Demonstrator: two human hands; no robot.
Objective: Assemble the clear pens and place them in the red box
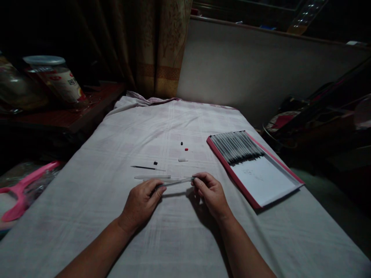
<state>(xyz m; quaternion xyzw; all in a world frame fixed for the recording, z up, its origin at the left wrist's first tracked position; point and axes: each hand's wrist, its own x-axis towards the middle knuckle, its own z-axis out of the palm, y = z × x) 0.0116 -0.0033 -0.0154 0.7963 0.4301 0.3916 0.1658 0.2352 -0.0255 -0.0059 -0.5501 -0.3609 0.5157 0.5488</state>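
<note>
One slim translucent pen tube [177, 182] runs left to right, its right end slightly higher in view, pinched by left hand [143, 199] and right hand [212, 196] above checked cloth [165, 239]; beyond hang a patterned curtain [162, 46] and pale wall [246, 65].

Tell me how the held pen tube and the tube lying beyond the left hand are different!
The held pen tube is raised between the left hand and right hand; the lying tube rests on the cloth. The held pen tube slants in the picture; the lying tube is nearly level. Both look slim and pale.
</note>
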